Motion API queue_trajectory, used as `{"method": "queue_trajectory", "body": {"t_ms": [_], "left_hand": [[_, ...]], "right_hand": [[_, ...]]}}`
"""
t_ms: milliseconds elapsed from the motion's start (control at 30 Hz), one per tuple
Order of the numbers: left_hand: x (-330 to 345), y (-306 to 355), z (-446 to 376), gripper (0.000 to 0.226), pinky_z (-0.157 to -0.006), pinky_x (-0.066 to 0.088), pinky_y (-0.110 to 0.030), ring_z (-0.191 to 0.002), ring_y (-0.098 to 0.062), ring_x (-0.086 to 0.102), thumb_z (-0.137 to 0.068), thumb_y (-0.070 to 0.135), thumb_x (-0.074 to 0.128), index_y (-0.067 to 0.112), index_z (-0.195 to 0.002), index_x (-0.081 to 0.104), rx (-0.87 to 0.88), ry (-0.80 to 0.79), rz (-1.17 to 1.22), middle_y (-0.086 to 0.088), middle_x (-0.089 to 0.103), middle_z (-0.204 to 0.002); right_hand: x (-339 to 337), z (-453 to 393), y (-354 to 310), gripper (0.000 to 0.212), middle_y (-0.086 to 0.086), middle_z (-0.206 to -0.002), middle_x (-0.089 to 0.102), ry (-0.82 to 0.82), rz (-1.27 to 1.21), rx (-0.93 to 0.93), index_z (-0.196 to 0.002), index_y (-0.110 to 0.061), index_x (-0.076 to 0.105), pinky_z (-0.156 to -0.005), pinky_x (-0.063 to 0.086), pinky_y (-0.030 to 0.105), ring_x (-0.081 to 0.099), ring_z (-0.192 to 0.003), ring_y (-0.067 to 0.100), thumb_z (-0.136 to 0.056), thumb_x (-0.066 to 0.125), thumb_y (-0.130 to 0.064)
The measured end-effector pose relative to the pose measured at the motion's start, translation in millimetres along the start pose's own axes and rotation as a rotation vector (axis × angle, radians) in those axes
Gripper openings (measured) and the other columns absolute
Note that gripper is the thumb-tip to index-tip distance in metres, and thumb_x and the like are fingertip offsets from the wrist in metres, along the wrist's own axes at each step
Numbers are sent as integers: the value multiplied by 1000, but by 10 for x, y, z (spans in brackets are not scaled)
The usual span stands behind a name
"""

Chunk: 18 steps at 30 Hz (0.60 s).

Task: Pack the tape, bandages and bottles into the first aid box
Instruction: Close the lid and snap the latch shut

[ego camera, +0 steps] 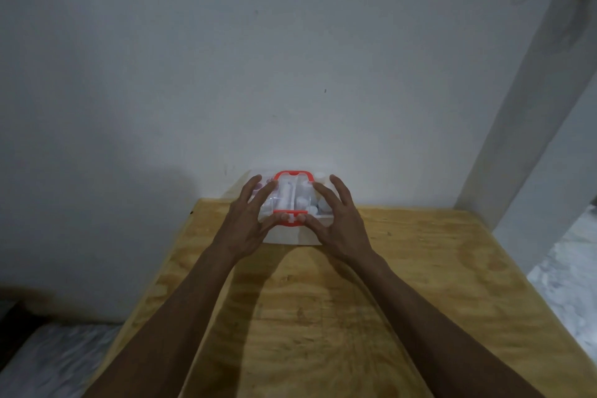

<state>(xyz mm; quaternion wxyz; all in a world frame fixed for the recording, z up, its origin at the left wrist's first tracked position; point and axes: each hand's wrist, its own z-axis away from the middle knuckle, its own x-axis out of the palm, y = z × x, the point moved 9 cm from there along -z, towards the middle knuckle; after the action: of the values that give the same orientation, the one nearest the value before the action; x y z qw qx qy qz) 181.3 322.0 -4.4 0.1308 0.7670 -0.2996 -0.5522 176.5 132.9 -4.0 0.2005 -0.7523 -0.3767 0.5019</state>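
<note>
A clear plastic first aid box (292, 233) with a red handle and a red front latch stands at the far edge of the wooden table, against the wall. Its lid is down. Through the lid I see white rolls and small bottles (284, 194), blurred. My left hand (248, 220) rests on the box's left side, fingers spread over the lid, thumb at the red latch. On the right side my right hand (339, 220) mirrors it, its thumb also pressing by the latch.
The plywood table (420, 284) stretches toward me from a white wall. A white pillar (523, 139) rises at the right. Mottled floor shows past the table's left and right edges.
</note>
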Motion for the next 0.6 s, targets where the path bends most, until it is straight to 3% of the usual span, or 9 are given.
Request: {"method": "queue_trajectory", "body": {"t_ms": [333, 600], "left_hand": [[87, -43, -134, 80, -104, 41, -50, -140, -31, 31, -81, 68, 46, 30, -149, 28, 30, 27, -47, -5, 16, -160], [43, -53, -131, 92, -100, 45, -54, -140, -32, 32, -73, 88, 25, 35, -149, 26, -22, 27, -161, -2, 19, -160]], "right_hand": [[13, -143, 73, 76, -4, -163, 14, -14, -8, -39, -146, -36, 34, -109, 37, 45, 27, -146, 21, -81, 61, -63], [13, -170, 95, 76, -5, -163, 12, -27, -15, -30, -146, -37, 33, -109, 37, 45, 25, -146, 21, -80, 61, -64]]}}
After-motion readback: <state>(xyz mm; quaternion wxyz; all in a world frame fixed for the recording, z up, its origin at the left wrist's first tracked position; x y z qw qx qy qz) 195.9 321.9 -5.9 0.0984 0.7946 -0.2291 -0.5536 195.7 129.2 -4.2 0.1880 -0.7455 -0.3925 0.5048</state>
